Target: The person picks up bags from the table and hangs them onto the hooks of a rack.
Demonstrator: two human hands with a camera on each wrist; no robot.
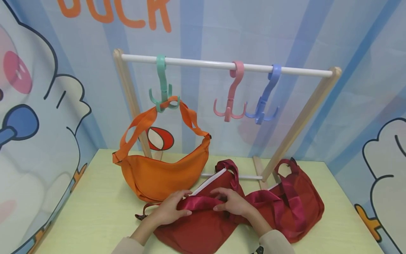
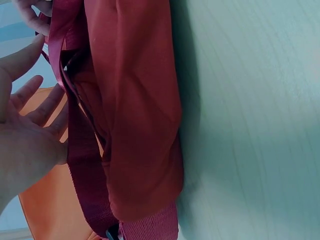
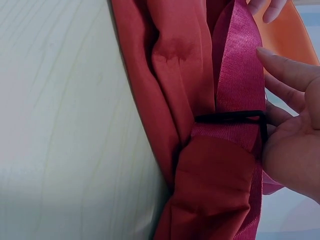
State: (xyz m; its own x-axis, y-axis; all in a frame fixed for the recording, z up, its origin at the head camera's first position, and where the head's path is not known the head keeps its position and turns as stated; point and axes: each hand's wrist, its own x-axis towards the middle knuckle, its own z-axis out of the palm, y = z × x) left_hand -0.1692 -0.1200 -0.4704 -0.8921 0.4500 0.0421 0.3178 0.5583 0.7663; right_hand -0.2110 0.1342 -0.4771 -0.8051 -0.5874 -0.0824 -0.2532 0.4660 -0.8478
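A dark red bag (image 1: 198, 229) with a white zipper lies on the table, its wide burgundy strap (image 1: 200, 203) across the top. My left hand (image 1: 172, 210) is at the strap's left part, thumb apart from the loosely extended fingers. In the left wrist view, the fingers (image 2: 47, 107) reach behind the strap without curling round it. My right hand (image 1: 233, 203) is at the strap's other end, thumb and fingers spread. The right wrist view puts its thumb (image 3: 285, 67) by the strap edge and the other fingers partly hidden behind, near a black buckle (image 3: 230, 117).
An orange bag (image 1: 165, 176) hangs by its strap from a green hook (image 1: 162, 81) on the white rail (image 1: 200, 63). Pink (image 1: 233, 91) and blue (image 1: 266, 93) hooks hang farther right. A second red bag (image 1: 309, 204) lies by the rack's right wooden post (image 1: 301, 123).
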